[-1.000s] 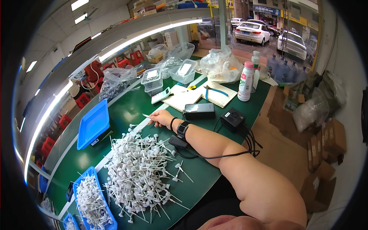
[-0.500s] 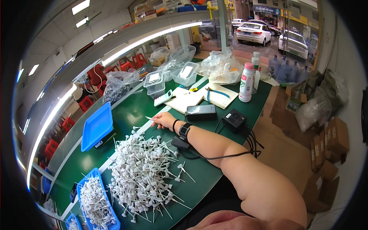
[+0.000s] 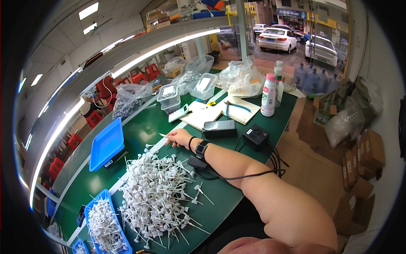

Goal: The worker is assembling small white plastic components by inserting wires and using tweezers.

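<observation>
My right hand (image 3: 179, 138) reaches over the green table, just beyond a large pile of small white parts with thin stems (image 3: 154, 194). Its thumb and fingers are closed on a thin, pale, pointed piece (image 3: 162, 135), whose tip sticks out to the left; its exact kind is too small to make out. One loose white part (image 3: 148, 147) lies at the far end of the pile, below the fingers. A blue tray (image 3: 105, 222) left of the pile is filled with similar parts. My left hand is out of view.
An upright blue tray (image 3: 106, 144) leans at the left. Beyond my hand are a calculator (image 3: 179, 113), notebooks, blue-handled pliers (image 3: 237, 106), clear tubs (image 3: 169, 96) and a bottle (image 3: 268, 95). A black power box (image 3: 256, 136) has cables passing over my forearm.
The view has shifted slightly. My right hand stays at nearly the same spot on the table, still pinching the pale piece.
</observation>
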### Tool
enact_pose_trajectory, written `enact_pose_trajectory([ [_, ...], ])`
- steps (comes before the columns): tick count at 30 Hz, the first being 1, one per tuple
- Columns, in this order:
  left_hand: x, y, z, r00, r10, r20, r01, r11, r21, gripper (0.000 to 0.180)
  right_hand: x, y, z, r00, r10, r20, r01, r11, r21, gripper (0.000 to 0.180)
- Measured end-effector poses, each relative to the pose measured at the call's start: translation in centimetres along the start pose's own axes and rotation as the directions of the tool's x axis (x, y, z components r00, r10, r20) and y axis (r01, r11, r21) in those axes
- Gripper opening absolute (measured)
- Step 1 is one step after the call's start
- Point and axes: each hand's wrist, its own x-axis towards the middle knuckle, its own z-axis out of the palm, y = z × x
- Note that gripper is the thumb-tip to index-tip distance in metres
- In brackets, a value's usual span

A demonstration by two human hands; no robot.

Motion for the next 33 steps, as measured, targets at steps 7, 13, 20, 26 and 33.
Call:
enact_pose_trajectory([
  [7, 0.0, 0.3, 0.6, 0.997, -0.045, -0.057, 0.044, 0.999, -0.010, 0.027, 0.1, 0.1, -0.2, 1.000, 0.017, -0.003, -0.017, 1.000, 0.003, 0.017],
  [13, -0.8, 0.2, 1.2, 0.993, -0.053, -0.107, 0.051, 0.998, -0.023, 0.027, -0.4, -0.3, 0.4, 1.000, 0.018, 0.003, -0.018, 1.000, 0.003, 0.018],
  [20, 1.7, 0.6, 0.5, 0.992, -0.111, -0.059, 0.109, 0.994, -0.027, 0.027, -0.8, -0.4, -2.4, 0.998, 0.000, -0.069, -0.001, 1.000, -0.005, 0.018],
  [26, 1.4, -5.0, -1.3, 0.897, -0.077, -0.436, 0.136, 0.985, 0.107, 0.033, -0.5, -1.1, 1.2, 0.998, -0.025, -0.062, 0.028, 0.998, 0.050, 0.016],
  [33, -0.4, -8.2, -3.3, 0.861, 0.169, -0.479, -0.099, 0.981, 0.169, 0.017, -2.8, -5.1, 4.7, 0.938, -0.291, -0.189, 0.323, 0.931, 0.168, 0.012],
])
